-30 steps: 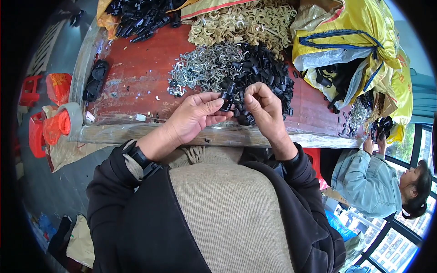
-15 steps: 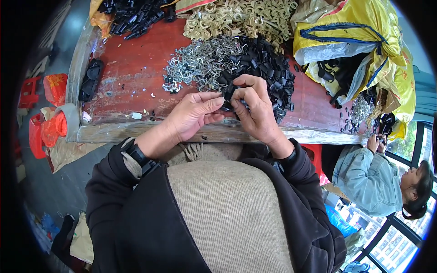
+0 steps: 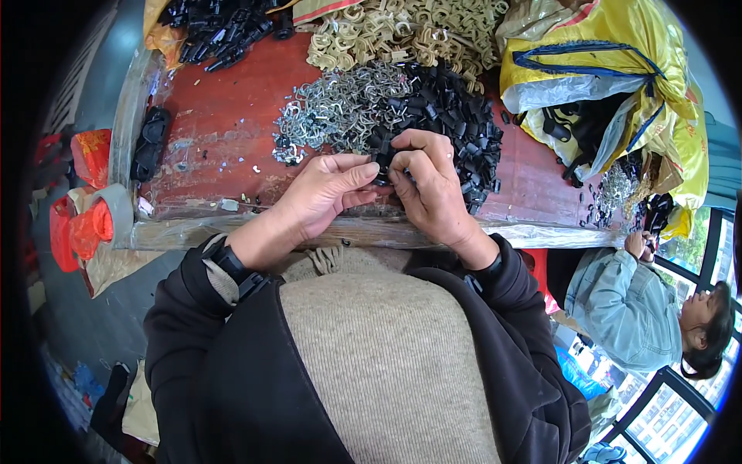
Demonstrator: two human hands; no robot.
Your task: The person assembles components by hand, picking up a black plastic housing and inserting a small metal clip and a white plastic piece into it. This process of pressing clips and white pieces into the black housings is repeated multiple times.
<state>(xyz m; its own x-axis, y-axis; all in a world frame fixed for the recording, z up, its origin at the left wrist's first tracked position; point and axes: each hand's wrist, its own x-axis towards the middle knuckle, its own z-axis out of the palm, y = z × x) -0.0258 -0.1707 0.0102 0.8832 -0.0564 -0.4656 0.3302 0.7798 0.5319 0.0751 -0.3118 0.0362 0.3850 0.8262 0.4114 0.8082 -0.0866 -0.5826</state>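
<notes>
My left hand (image 3: 328,197) and my right hand (image 3: 434,189) meet above the near edge of a red table (image 3: 224,116). Between their fingertips is a small black plastic part (image 3: 382,164), mostly covered by the fingers. The left thumb and fingers pinch it from the left, while the right thumb and index finger close on it from the right. Just beyond the hands lie a heap of silver bent metal hooks (image 3: 332,108) and, touching it, a heap of small black plastic pieces (image 3: 468,135).
Beige plastic parts (image 3: 394,35) are piled farther back. Longer black parts (image 3: 224,35) lie at the far left, above a black case-like object (image 3: 151,143). An open yellow bag (image 3: 595,42) stands at right. Beyond it a person in a denim jacket (image 3: 626,309) handles small parts.
Both hands stay together at nearly the same place, and the right fingers have curled slightly over the black part. The view has shifted a little.
</notes>
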